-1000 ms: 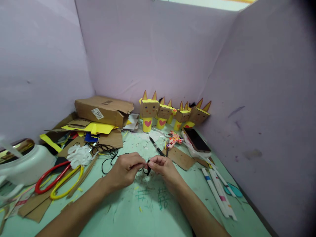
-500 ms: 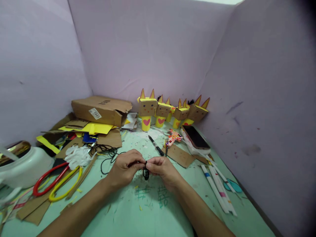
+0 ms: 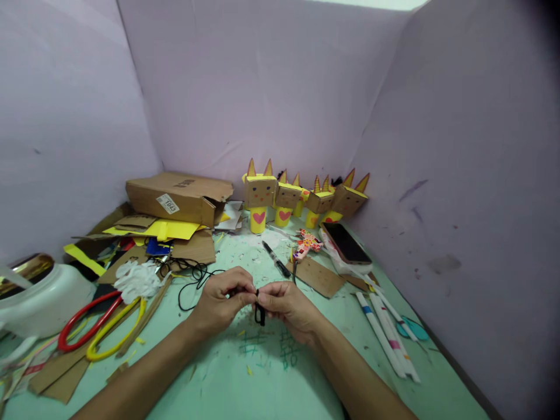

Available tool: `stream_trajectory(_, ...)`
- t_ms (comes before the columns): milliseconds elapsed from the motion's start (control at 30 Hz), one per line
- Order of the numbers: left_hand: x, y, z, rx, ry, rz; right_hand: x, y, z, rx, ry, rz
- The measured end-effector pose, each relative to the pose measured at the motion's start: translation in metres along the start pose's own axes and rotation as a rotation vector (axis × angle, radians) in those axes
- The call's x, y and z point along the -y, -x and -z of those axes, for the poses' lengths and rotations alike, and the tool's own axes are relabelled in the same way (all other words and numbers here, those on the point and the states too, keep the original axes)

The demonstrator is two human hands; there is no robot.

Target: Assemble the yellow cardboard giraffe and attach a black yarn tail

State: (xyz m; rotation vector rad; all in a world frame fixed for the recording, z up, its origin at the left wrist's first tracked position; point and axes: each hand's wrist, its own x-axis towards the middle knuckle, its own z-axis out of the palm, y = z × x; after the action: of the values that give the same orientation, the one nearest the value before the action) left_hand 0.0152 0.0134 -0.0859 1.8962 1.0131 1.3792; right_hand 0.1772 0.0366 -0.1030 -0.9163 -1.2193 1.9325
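Between both hands, left hand (image 3: 221, 303) and right hand (image 3: 289, 306) pinched shut on thin black cord (image 3: 259, 313), small dangling loop.

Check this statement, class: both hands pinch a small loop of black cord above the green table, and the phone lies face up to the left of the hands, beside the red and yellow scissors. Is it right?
One detail is wrong. In the head view the left hand and right hand do pinch the black cord above the green table, but the phone lies to the right of the hands, far from the scissors.

Craft booth; cardboard scraps (image 3: 192, 248), paper figures (image 3: 259, 195).
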Motion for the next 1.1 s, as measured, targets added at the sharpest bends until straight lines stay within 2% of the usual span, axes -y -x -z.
stream_trajectory(167,0.0,-0.001,0.002,0.01,-0.022,0.065,-0.001,0.0,-0.002,0.008,0.03,-0.006)
stream_trajectory(367,0.0,-0.001,0.0,0.037,-0.039,0.049,0.001,0.002,-0.004,0.029,-0.006,0.013)
stream_trajectory(467,-0.001,0.0,-0.001,-0.03,-0.047,0.05,0.004,0.001,-0.004,0.016,-0.044,0.039)
stream_trajectory(600,-0.004,0.002,0.0,-0.194,-0.144,0.05,0.003,-0.001,-0.001,-0.011,-0.083,0.057)
stream_trajectory(667,-0.006,0.002,0.002,-0.218,-0.216,0.065,0.002,-0.002,0.0,-0.012,-0.085,0.054)
stream_trajectory(800,-0.009,-0.001,0.004,-0.055,-0.314,0.214,0.0,-0.002,0.0,-0.012,-0.057,0.047)
stream_trajectory(900,-0.01,-0.003,0.004,0.049,-0.296,0.3,0.0,-0.002,0.0,-0.02,-0.032,0.049)
stream_trajectory(967,-0.01,-0.004,0.003,0.084,-0.276,0.334,0.0,-0.001,0.0,-0.023,-0.016,0.052)
stream_trajectory(1100,-0.012,-0.004,0.003,0.077,-0.289,0.344,0.0,-0.002,0.0,-0.039,0.009,0.054)
